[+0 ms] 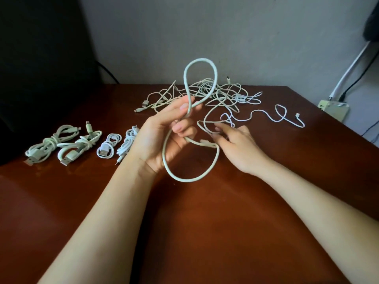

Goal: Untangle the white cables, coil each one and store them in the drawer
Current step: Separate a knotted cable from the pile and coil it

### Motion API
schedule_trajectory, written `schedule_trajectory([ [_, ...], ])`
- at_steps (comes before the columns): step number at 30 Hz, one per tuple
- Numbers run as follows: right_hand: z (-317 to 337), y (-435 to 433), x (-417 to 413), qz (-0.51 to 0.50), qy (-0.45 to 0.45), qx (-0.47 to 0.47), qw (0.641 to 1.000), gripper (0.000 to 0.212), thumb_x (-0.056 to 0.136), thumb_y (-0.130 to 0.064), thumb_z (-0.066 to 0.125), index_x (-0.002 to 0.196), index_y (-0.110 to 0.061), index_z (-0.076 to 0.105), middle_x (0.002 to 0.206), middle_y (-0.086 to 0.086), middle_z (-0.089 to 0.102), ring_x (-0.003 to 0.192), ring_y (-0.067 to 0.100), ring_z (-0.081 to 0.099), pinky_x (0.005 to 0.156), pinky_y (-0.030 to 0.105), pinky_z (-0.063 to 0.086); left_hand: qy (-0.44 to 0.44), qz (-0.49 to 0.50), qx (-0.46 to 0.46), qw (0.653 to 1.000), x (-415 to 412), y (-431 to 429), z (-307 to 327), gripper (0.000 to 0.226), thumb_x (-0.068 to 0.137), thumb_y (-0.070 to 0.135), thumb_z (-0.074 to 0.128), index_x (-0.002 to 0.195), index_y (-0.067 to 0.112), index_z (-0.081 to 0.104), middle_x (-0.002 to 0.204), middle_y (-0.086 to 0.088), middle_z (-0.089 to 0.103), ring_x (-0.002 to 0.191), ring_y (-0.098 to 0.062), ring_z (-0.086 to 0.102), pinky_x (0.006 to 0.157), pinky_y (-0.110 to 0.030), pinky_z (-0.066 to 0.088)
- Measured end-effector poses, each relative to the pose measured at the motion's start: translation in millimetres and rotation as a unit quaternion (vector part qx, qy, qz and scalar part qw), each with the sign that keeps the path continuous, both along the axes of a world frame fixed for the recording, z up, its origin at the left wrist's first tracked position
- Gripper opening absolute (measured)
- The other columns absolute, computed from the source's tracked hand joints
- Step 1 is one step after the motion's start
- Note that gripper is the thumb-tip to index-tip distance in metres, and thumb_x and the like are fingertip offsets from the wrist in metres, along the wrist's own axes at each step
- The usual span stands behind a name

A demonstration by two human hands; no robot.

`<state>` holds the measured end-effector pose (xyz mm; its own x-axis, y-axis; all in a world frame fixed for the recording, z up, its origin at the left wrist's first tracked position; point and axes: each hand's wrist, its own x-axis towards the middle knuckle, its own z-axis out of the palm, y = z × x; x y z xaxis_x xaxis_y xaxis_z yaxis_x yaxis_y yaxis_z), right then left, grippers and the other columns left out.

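My left hand (164, 136) grips a thick white cable (185, 77) above the brown table (205, 232), palm up. The cable loops upward above the fingers and hangs in a second loop below the palm. My right hand (238, 144) rests low beside it, fingertips pinching the same cable near its plug end. Behind both hands lies a tangled heap of white cables (217, 93). One thin white cable (276, 117) trails loose to the right. Several coiled white cables (67, 143) lie in a row at the left. No drawer is in view.
A dark shape (41, 58) stands behind the table's left back corner. At the far right, a power strip (333, 108) with white and black leads sits by the grey wall (225, 27). The table's right edge runs diagonally near it.
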<state>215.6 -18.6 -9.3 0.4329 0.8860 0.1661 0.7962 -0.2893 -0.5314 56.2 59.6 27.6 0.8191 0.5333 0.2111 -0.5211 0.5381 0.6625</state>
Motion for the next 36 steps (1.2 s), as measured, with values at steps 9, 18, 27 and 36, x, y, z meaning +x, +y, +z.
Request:
schedule_trajectory([
  [9,-1.8,-0.9,6.5,0.039,-0.071,0.046,0.996,0.044,0.083,-0.007,0.06,0.125,-0.022,0.061,0.114,-0.004,0.061,0.11,0.022,0.042,0.093,0.023,0.031,0.163,0.066,0.083,0.981,14.9,-6.3,-5.3,0.016,0.077,-0.002,0.054,0.088,0.005,0.064,0.075,-0.008,0.058,0.04,-0.004,0.037,0.043,-0.014,0.03],
  [18,2.4,-4.6,6.2,0.114,-0.159,0.211,0.958,0.052,0.069,0.016,0.055,0.114,-0.009,0.067,0.096,-0.001,0.06,0.09,0.008,0.035,0.085,0.002,0.027,0.33,0.167,0.083,0.925,23.8,-4.0,-23.1,0.044,0.086,0.027,0.069,0.118,-0.001,0.056,0.071,-0.002,0.053,0.043,-0.003,0.04,0.04,-0.013,0.029],
  [27,15.0,-11.3,-3.2,0.184,-0.189,0.27,0.926,0.02,0.084,-0.014,0.059,0.095,-0.003,0.072,0.089,0.005,0.067,0.085,0.015,0.051,0.082,0.017,0.04,0.35,0.232,0.168,0.892,23.6,-5.4,-25.1,0.021,0.097,0.004,0.047,0.086,0.014,0.061,0.066,0.001,0.056,0.046,-0.006,0.037,0.038,-0.012,0.027],
  [36,18.8,-11.0,49.7,-0.055,-0.249,0.221,0.941,0.008,0.078,-0.001,0.061,0.078,-0.004,0.069,0.078,0.014,0.065,0.081,0.032,0.051,0.073,0.028,0.034,0.281,0.316,0.106,0.9,14.7,8.9,-18.9,0.012,0.093,0.017,0.057,0.084,0.012,0.063,0.062,0.001,0.042,0.043,-0.005,0.031,0.04,-0.017,0.023],
])
